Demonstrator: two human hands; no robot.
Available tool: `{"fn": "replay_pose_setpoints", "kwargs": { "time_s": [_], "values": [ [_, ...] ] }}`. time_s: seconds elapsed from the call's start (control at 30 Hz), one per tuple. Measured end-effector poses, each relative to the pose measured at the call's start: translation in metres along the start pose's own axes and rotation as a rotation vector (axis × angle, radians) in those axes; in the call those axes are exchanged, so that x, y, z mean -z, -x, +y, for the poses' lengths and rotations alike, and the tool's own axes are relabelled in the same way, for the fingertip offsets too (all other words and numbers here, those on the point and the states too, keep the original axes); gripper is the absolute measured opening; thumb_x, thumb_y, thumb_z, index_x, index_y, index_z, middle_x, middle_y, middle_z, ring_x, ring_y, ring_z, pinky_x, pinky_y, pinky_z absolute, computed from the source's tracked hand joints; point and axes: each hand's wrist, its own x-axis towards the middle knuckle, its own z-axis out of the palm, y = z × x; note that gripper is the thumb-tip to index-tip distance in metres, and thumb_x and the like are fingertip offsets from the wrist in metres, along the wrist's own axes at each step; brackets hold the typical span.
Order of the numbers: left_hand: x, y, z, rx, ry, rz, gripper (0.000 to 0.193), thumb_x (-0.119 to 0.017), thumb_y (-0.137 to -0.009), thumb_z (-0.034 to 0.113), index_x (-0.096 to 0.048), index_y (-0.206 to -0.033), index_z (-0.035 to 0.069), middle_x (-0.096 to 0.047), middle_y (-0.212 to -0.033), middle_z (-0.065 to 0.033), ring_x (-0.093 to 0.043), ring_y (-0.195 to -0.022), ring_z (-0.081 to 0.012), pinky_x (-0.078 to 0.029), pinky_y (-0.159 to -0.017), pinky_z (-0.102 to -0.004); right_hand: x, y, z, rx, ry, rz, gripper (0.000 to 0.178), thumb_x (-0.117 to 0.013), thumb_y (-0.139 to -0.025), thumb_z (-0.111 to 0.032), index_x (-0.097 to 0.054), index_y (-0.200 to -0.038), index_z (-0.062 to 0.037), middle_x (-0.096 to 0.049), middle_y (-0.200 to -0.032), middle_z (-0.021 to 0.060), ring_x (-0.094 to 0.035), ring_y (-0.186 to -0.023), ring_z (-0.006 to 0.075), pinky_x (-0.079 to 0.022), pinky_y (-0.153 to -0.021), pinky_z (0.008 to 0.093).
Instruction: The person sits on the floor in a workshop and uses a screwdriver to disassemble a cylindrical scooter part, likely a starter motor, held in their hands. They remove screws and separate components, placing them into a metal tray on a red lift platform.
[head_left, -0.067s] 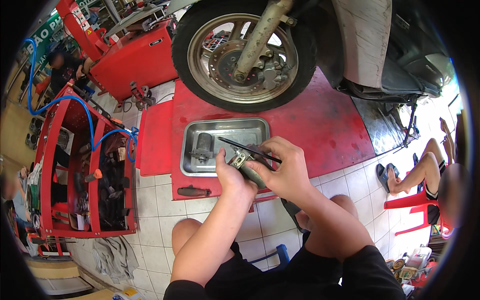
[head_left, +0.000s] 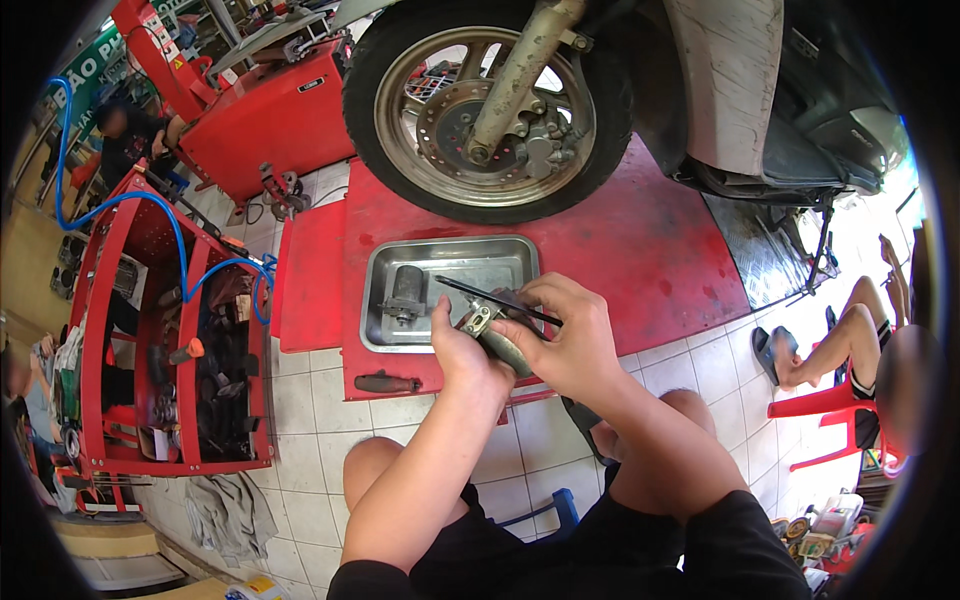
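My left hand is closed around a grey metal machine part with a rounded body and a bright flange with holes. From above, my right hand pinches a long, thin black tool, which may be tweezers. Its tip points to the upper left, over the tray. The right fingers also rest near the top of the metal part and hide some of it. Beyond my hands lies a shallow steel tray holding a grey cylindrical motor-like part. A dark-handled tool lies in front of the tray.
A red lift platform carries a scooter, its front wheel just beyond the tray. To the left stands a red tool rack with a blue air hose. A seated person's legs are at the right.
The black tool has shifted very slightly in my right fingers. Both hands and the metal part are otherwise in the same place.
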Motion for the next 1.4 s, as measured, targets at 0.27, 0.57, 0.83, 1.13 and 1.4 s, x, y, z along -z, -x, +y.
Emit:
{"fn": "replay_pose_setpoints", "kwargs": {
  "time_s": [0.27, 0.57, 0.83, 1.13, 1.4],
  "values": [
    [0.006, -0.007, 0.001, 0.016, 0.004, 0.025, 0.061, -0.031, -0.098, 0.053, -0.055, -0.124, 0.004, -0.063, -0.115, -0.0165, -0.061, -0.105, -0.0331, -0.05, -0.092, -0.0507, 0.0, 0.0, 0.0, -0.004, 0.018, -0.009, 0.028, -0.083, -0.075, -0.023, -0.07, -0.086, -0.0017, -0.067, -0.083, 0.0093, -0.067, -0.071, 0.0303, -0.051, -0.061, 0.0369],
    [0.001, -0.001, -0.001, -0.019, -0.004, 0.027, 0.062, -0.033, -0.099, 0.053, -0.057, -0.11, -0.003, -0.064, -0.102, -0.0159, -0.063, -0.096, -0.0288, -0.053, -0.088, -0.0432, 0.005, -0.001, 0.0, -0.015, 0.018, -0.036, 0.027, -0.084, -0.075, -0.016, -0.071, -0.09, 0.0015, -0.069, -0.085, 0.0124, -0.069, -0.075, 0.0284, -0.054, -0.066, 0.0347],
    [-0.013, 0.004, 0.005, -0.044, 0.036, 0.065, 0.066, -0.032, -0.099, 0.053, -0.054, -0.117, -0.006, -0.063, -0.105, -0.021, -0.062, -0.097, -0.0315, -0.052, -0.088, -0.0452, 0.016, -0.008, -0.007, -0.135, -0.021, -0.041, 0.026, -0.083, -0.075, -0.017, -0.068, -0.086, 0.0017, -0.068, -0.083, 0.014, -0.066, -0.068, 0.0298, -0.05, -0.057, 0.0362],
    [-0.014, -0.003, 0.039, -0.25, 0.084, 0.114, 0.054, -0.029, -0.101, 0.046, -0.056, -0.122, 0.004, -0.067, -0.106, -0.0206, -0.063, -0.094, -0.0325, -0.051, -0.085, -0.0491, 0.026, -0.003, 0.006, -0.047, 0.093, -0.095, 0.02, -0.081, -0.075, -0.007, -0.067, -0.086, 0.0016, -0.064, -0.08, 0.0122, -0.058, -0.061, 0.0241, -0.045, -0.056, 0.0342],
    [-0.012, -0.004, 0.05, -0.248, 0.11, 0.084, 0.057, -0.023, -0.1, 0.045, -0.056, -0.116, 0.002, -0.064, -0.097, -0.0193, -0.059, -0.083, -0.0319, -0.051, -0.08, -0.0488, 0.026, -0.003, 0.001, -0.026, 0.092, -0.112, 0.017, -0.081, -0.075, -0.006, -0.069, -0.086, 0.0015, -0.061, -0.079, 0.0124, -0.059, -0.064, 0.0251, -0.047, -0.058, 0.0345]
  ]
}}
